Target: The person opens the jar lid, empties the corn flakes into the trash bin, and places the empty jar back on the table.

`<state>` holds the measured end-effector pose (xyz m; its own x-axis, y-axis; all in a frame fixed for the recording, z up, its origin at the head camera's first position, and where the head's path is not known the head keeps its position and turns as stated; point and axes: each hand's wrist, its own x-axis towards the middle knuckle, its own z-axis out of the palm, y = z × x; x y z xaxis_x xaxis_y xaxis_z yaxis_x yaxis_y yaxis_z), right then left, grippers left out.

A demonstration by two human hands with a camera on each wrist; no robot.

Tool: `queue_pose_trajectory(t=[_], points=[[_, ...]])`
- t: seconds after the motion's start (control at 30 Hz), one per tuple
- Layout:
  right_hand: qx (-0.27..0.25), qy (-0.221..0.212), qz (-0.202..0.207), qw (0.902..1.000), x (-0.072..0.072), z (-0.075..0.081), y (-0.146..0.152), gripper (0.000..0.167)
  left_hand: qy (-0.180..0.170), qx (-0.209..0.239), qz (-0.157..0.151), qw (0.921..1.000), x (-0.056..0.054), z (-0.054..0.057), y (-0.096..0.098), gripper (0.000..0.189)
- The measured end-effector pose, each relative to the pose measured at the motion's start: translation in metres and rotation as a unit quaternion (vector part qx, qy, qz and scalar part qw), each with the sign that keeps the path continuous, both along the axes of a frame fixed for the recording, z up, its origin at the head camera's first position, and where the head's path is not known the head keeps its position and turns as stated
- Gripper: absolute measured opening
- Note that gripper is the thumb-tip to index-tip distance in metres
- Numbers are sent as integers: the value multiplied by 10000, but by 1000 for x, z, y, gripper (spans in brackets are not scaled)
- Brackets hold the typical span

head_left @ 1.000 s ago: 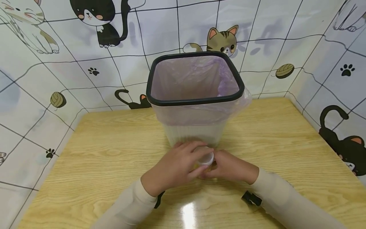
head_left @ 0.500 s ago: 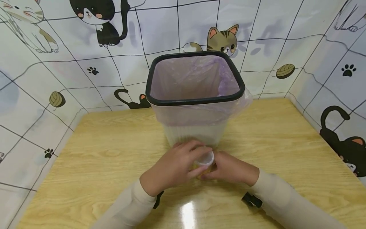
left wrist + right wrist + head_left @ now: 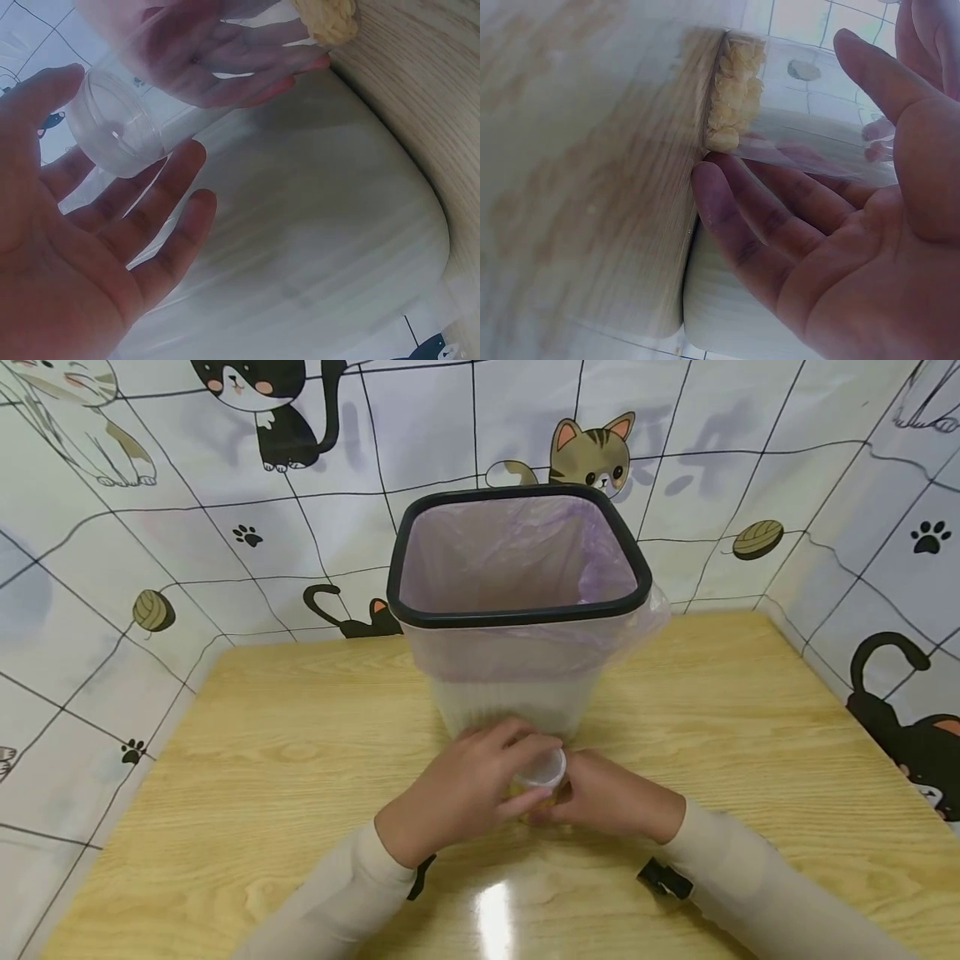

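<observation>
A clear plastic jar (image 3: pixel 545 770) stands upright on the table, close in front of a bin. Pale yellow flakes (image 3: pixel 737 94) fill only its bottom part. My left hand (image 3: pixel 465 789) grips the top from the left, thumb and fingers around the see-through round end (image 3: pixel 120 139). Whether that end is a lid or a bare rim I cannot tell. From the right, my right hand (image 3: pixel 615 797) holds the lower body; in the right wrist view its fingers (image 3: pixel 769 217) curve round the side of the jar near the table.
The whitish bin (image 3: pixel 502 702) has a black rim (image 3: pixel 517 618) and a purple plastic liner (image 3: pixel 607 560), which hangs over its outside. The wooden table (image 3: pixel 300 760) meets cat-printed wall sheeting (image 3: pixel 420 435) at the back and sides.
The whole head view has shifted slightly. Both hands keep their hold on the jar, and the left fingers have moved a little over its top.
</observation>
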<state>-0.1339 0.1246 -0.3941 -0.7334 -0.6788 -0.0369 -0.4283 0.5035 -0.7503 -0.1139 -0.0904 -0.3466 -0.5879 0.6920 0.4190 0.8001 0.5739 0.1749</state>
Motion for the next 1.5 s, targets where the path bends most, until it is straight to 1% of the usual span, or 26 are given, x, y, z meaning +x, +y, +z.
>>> queue_pose_trajectory(t=[0.13,0.37,0.43,0.57,0.73,0.87,1.03,1.3,1.5], points=[[13,-73,27,10000,-1,0,0,39,11,-40,56,10000,0,0,1,45],[33,109,-51,9999,-2,2,0,41,81,-35,148,9999,-1,1,4,43],[33,112,-60,9999,-1,2,1,39,55,-27,176,9998,-1,1,4,43],[25,-42,-23,10000,0,0,2,37,-57,-98,230,9997,1,0,4,43],[-40,-165,-26,9999,0,-1,2,39,-56,-203,330,9992,3,4,1,46],[-11,-105,-18,9999,-1,0,2,39,24,-109,330,9994,3,8,-1,43],[51,37,-76,10000,-1,1,2,41,89,-60,331,9994,2,10,-2,39],[88,-115,-112,9998,-1,3,2,42,89,-158,424,9989,2,11,-2,45],[93,-123,-104,9998,0,3,2,43,71,-212,503,9985,2,10,-1,47]])
